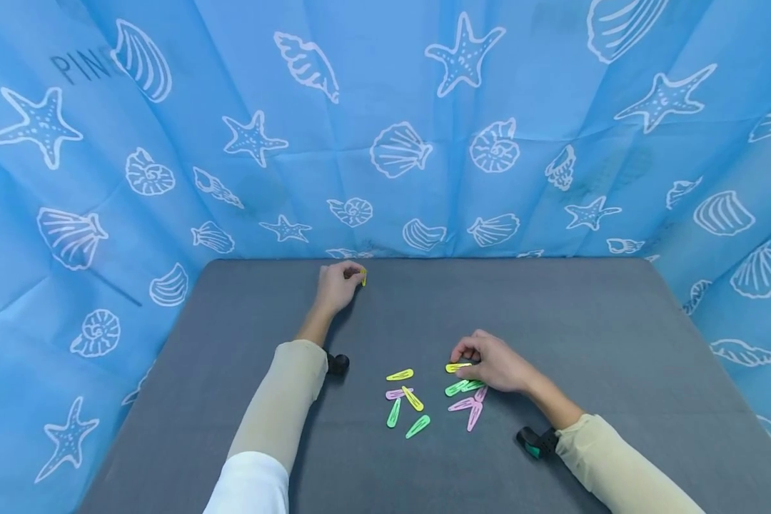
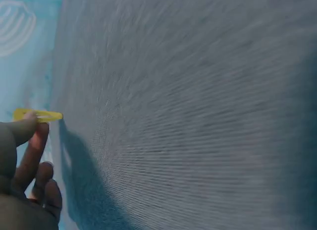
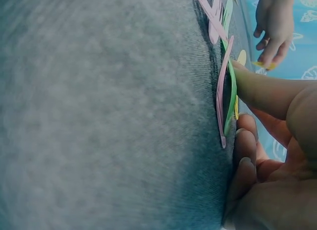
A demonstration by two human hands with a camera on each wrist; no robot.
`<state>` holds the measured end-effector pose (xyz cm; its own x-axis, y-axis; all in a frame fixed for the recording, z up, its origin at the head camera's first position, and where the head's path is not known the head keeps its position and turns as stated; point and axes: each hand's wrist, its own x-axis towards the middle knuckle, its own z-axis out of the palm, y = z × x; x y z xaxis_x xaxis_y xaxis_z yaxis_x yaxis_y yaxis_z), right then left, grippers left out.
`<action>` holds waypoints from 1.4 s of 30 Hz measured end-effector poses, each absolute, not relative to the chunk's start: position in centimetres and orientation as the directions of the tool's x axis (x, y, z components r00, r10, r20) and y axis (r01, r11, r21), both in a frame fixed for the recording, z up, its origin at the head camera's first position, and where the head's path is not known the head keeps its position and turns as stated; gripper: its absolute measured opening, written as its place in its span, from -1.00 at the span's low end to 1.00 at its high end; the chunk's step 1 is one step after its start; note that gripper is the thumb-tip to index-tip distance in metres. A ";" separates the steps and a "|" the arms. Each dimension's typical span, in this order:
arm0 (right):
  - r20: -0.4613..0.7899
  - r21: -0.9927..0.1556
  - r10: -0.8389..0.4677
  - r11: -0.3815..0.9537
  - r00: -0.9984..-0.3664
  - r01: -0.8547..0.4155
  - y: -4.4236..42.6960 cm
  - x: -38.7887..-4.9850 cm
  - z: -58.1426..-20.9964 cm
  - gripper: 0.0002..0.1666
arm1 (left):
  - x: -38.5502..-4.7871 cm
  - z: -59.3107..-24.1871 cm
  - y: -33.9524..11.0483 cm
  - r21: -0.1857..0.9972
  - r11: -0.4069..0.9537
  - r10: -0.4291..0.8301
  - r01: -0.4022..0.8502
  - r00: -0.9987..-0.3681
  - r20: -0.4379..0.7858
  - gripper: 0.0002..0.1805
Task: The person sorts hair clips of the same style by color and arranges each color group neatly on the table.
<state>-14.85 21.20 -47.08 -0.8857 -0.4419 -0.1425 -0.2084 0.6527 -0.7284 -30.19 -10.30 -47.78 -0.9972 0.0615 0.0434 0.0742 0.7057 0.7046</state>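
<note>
Near the far edge of the table, my left hand (image 1: 338, 288) pinches a yellow hair clip (image 1: 363, 277) between thumb and fingertips. The left wrist view shows this clip (image 2: 49, 116) held with its narrow end pointing away from the hand. My right hand (image 1: 496, 362) is low over the table, its thumb and curled fingers around another yellow hair clip (image 1: 452, 368). In the right wrist view, the thumb partly hides that clip (image 3: 237, 110). Just below the right hand lie green hair clips (image 1: 455, 387) and pink hair clips (image 1: 475, 416), some overlapping.
Left of that pile is a looser group: two yellow clips, one at its top (image 1: 399, 375), a pink clip (image 1: 395, 394) and two green clips (image 1: 417, 427). They lie on a grey cloth-covered table (image 1: 552, 307). A blue curtain (image 1: 385, 178) with shell prints hangs behind it.
</note>
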 end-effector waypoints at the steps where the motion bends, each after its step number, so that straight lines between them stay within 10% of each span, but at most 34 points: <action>1: -0.144 -0.727 -0.442 0.654 -0.886 -0.208 21.2 -14.9 -47.1 -0.85 | -30.5 -47.8 -10.4 0.694 0.718 0.049 0.056 -0.998 0.031 -0.76; 21: -0.170 -0.715 -0.427 0.674 -0.888 -0.187 21.1 -14.7 -46.6 -0.91 | -31.7 -49.0 -12.6 0.733 0.679 0.184 0.019 -0.972 -0.146 -0.32; 42: -0.038 -0.726 -0.365 0.650 -0.930 -0.225 20.8 -15.8 -46.0 -0.73 | -32.0 -49.0 -13.0 0.721 0.692 0.207 0.017 -0.962 -0.176 -0.42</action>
